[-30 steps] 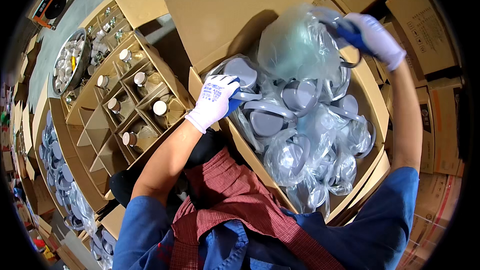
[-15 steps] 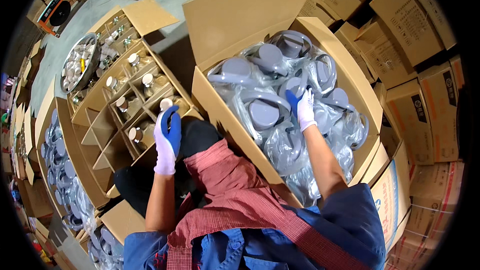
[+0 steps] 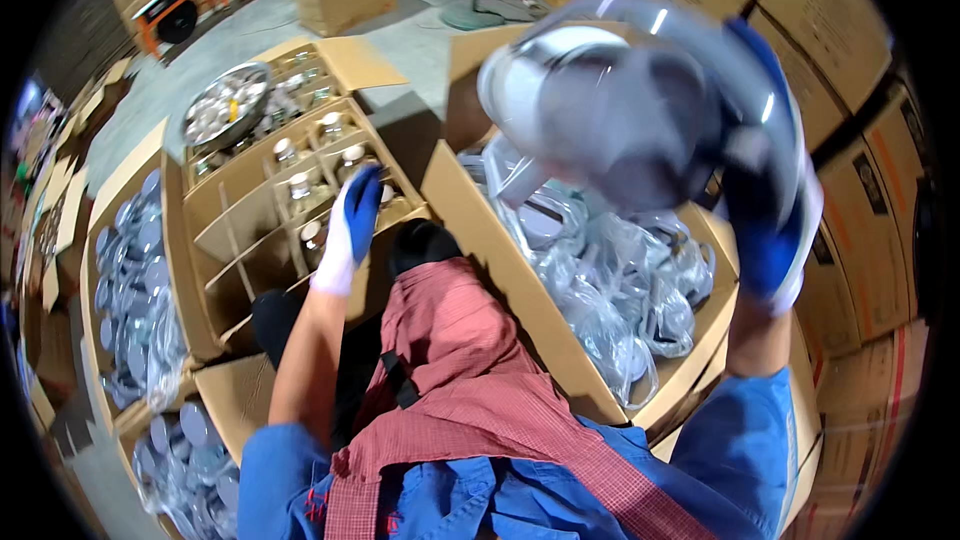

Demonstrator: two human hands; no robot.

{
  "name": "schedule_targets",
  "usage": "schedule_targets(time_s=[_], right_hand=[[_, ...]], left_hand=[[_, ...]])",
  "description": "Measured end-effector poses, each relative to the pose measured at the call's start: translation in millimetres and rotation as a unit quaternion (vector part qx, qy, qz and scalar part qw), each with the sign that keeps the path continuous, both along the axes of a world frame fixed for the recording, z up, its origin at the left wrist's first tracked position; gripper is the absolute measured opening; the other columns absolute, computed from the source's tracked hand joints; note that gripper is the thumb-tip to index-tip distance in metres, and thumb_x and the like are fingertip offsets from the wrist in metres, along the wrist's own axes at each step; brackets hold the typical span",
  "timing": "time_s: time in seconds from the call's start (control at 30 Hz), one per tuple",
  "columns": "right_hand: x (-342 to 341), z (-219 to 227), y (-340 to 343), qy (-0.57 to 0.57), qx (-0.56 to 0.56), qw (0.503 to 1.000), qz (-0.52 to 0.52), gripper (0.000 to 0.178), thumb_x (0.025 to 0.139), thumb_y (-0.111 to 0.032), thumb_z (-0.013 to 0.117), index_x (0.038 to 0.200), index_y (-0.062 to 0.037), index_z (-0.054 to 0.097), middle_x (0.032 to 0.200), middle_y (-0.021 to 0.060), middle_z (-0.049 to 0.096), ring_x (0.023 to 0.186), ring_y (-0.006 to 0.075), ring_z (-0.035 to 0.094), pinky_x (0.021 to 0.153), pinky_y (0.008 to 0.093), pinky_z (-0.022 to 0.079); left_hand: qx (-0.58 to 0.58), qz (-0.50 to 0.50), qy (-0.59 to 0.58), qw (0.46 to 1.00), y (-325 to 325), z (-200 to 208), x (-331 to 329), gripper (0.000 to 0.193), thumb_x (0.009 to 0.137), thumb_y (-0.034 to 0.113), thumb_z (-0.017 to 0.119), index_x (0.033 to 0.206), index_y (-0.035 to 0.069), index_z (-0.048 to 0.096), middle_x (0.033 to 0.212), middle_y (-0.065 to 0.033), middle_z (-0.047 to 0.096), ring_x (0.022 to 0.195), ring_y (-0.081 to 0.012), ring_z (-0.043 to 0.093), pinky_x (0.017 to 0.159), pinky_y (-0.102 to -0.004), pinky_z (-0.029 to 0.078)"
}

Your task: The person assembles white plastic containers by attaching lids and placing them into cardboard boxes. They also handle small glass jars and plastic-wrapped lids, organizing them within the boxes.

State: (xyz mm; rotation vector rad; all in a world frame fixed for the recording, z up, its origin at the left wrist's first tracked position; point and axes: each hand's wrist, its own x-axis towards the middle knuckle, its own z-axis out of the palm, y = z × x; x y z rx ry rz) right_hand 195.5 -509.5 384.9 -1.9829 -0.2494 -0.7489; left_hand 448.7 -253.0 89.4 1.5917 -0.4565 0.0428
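Raised above the large carton on the right, my right hand [image 3: 770,180] grips a grey lid with a looped handle [image 3: 640,110], blurred by motion. My left hand [image 3: 357,215], in a white glove with a blue palm, is over the near edge of a divided carton [image 3: 237,230], fingers stretched out. Close beside its palm, a capped glass bottle [image 3: 388,194] is partly hidden. More capped glass bottles [image 3: 301,187] stand in the compartments. Below the raised lid, the large carton [image 3: 475,230] holds several grey lids in clear bags [image 3: 600,270].
A metal bowl of small pale parts [image 3: 228,105] sits at the divided carton's far end. More bagged grey parts fill a carton [image 3: 135,280] at far left and another [image 3: 190,450] near left. Stacked cartons [image 3: 840,210] line the right side. An orange-framed fan [image 3: 180,10] stands behind.
My right hand has come up out of the large carton with a grey lid. My left hand stays by the bottles at the divided carton's near edge. The whole view has shifted.
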Motion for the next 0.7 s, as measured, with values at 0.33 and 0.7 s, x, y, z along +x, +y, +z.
schedule_targets(time_s=[0.33,0.7], right_hand=[[77,-150,135,-0.006,-0.266,0.849,0.457,0.071,0.076,-0.001,0.059,0.145,-0.0088,0.046,0.138,0.0155,0.055,0.128,0.0341,0.053,0.108,0.0419,0.042],[286,-168,203,0.014,0.056,0.915,0.399,0.031,0.097,-0.016,0.047,0.107,0.0033,0.068,0.109,0.0149,0.070,0.104,0.0255,0.065,0.096,0.0344,0.049]], left_hand=[[-0.245,-0.041,0.229,0.941,128,52,52,0.042,0.105,0.036,0.045,0.123,0.002,0.060,0.114,-0.0109,0.067,0.099,-0.0193,0.066,0.090,-0.0325,0.053],[-0.160,0.028,-0.035,0.986,169,123,-13,0.041,0.096,0.023,0.052,0.132,0.003,0.056,0.131,-0.0166,0.058,0.125,-0.0279,0.054,0.109,-0.0405,0.039]])
